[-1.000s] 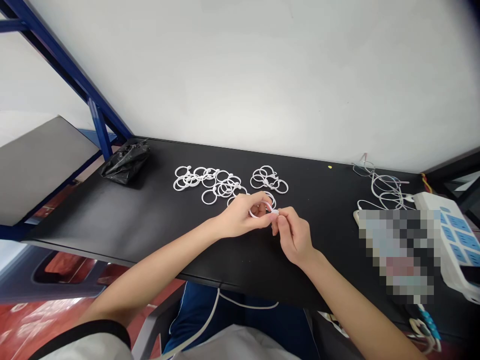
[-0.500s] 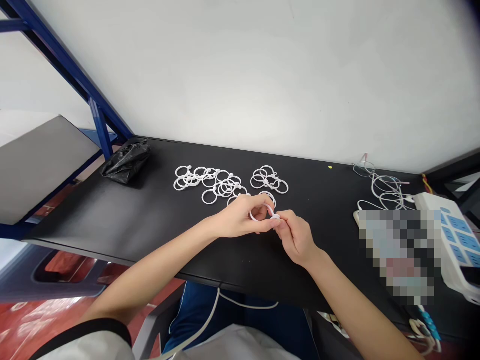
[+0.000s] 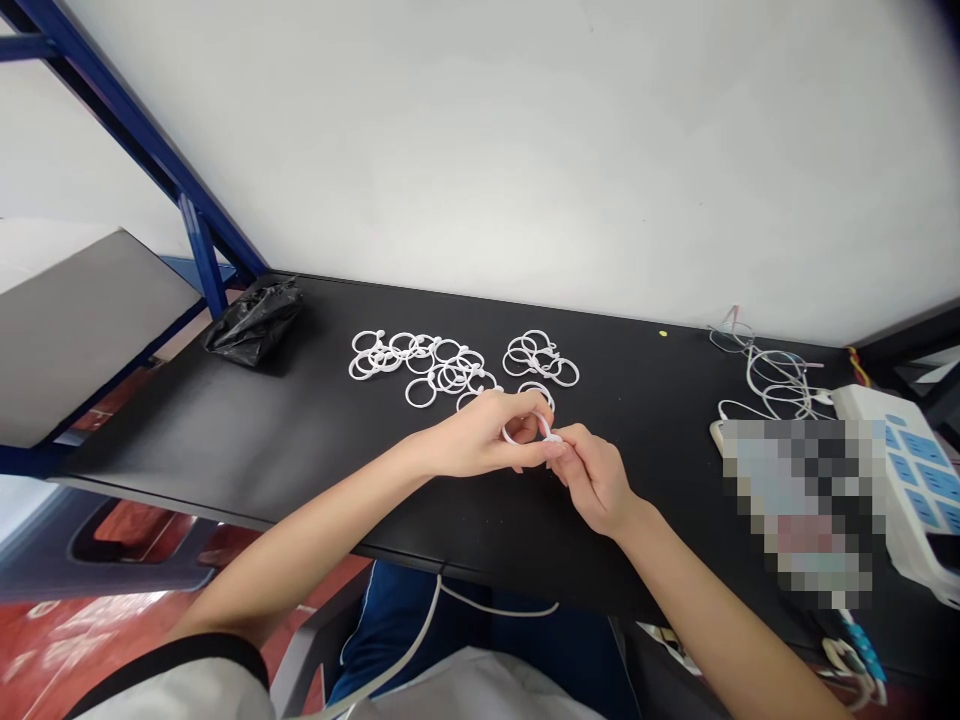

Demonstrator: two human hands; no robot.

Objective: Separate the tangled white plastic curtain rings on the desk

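Above the black desk [image 3: 315, 450], my left hand [image 3: 487, 432] grips a white plastic ring [image 3: 511, 437] between thumb and fingers. My right hand [image 3: 596, 480] pinches the same ring at its small tab or clasp, with the fingertips of both hands meeting there. Whether the clasp is fastened is hidden by my fingers. Just beyond my left hand lies a loose spread of similar white rings [image 3: 421, 393], several overlapping. A smaller cluster of white rings [image 3: 562, 373] lies to its right, with more partly hidden behind my left hand.
A crumpled black plastic bag [image 3: 255, 325] lies at the desk's far left. On the right are eyeglasses [image 3: 731, 335], a tangled white cable [image 3: 776, 385], a pixelated flat object [image 3: 802, 510] and a white power strip [image 3: 892, 440] with blue sockets. A pale wall [image 3: 525, 180] rises behind.
Around the clasp my fingertips have shifted very slightly, and both hands keep their grip on the ring. The whole view has moved a few pixels; the rings on the desk lie unchanged.
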